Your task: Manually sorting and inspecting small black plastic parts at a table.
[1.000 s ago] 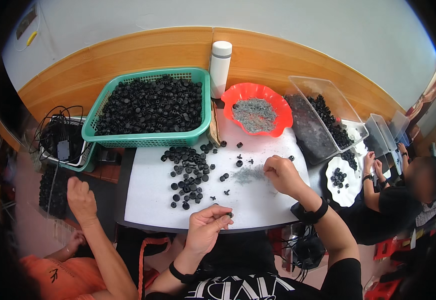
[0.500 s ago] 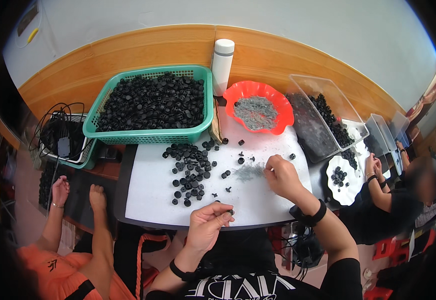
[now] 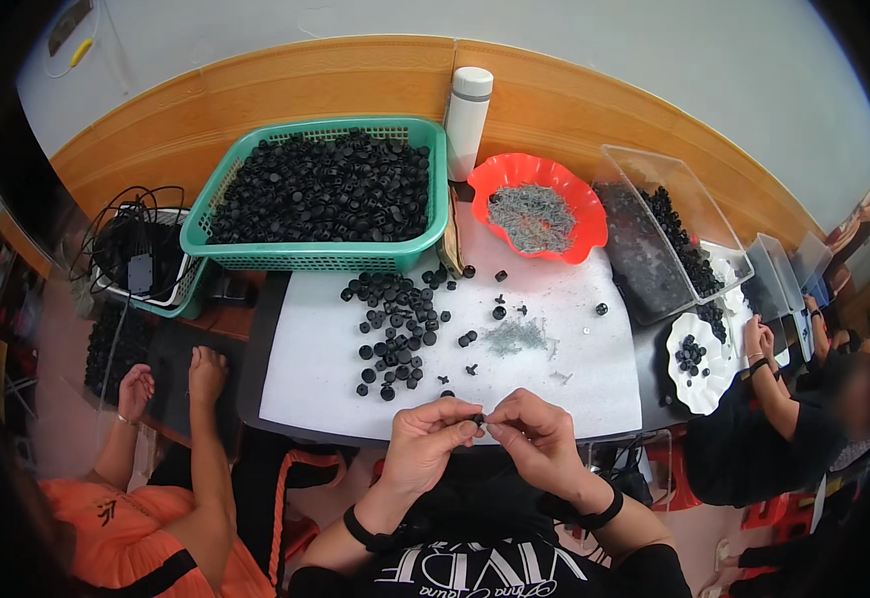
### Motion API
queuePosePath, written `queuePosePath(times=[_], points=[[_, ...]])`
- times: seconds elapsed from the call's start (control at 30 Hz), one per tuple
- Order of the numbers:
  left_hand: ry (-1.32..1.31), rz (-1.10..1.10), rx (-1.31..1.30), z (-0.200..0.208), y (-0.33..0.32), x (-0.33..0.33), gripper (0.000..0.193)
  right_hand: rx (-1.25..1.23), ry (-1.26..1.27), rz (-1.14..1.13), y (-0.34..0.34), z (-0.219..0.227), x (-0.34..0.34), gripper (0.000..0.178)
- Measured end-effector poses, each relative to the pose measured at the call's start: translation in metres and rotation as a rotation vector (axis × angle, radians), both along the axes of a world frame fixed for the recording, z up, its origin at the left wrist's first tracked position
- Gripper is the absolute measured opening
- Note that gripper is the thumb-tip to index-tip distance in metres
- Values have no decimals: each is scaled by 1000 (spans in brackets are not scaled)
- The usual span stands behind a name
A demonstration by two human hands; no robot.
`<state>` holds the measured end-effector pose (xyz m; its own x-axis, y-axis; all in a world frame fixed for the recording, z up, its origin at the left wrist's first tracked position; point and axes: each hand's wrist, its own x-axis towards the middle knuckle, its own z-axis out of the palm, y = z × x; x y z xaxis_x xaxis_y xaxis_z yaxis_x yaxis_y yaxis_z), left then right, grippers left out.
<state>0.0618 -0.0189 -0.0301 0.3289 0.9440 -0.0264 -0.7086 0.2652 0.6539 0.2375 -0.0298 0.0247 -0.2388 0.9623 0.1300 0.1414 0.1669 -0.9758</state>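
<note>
Close to the near edge of the white mat [image 3: 295,369], my two hands meet. My left hand [image 3: 429,441] pinches a small black plastic part [image 3: 479,421] between thumb and fingertips. Against that part, the fingertips of my right hand [image 3: 535,435] are pressed together; whatever they hold is too small to make out. Beyond my hands lies a loose heap of thin grey pins [image 3: 517,337]. Several round black caps [image 3: 395,344] are spread over the left of the mat, and a few small black stem-shaped pieces [image 3: 471,369] lie near the middle.
A green basket [image 3: 315,257] heaped with black caps stands at the back left. Behind the mat are a white bottle [image 3: 468,120] and a red scalloped dish [image 3: 594,224] of grey pins. To the right sit a clear bin [image 3: 644,259] and a white plate [image 3: 709,389]. Co-workers sit on both sides.
My right hand has come from the grey pins back to my left hand, and their fingertips now meet at the black part. The whole view has shifted slightly.
</note>
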Motion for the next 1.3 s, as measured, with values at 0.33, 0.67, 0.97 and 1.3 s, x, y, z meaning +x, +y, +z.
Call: queuePosePath(times=[0.33,0.67,0.97,1.3], points=[[197,70,108,1,-5,1,23,243,-260,-12,-1,14,-1,10],[-142,-142,-87,-4,-8,-2,22,304,-86,-85,-5,-4,-2,26],[-103,-112,-180,7,-17,8,25,508,-112,-349,-16,-27,-21,31],[966,460,448,37,-6,-23,16,261,215,-283,-12,-29,-17,19]])
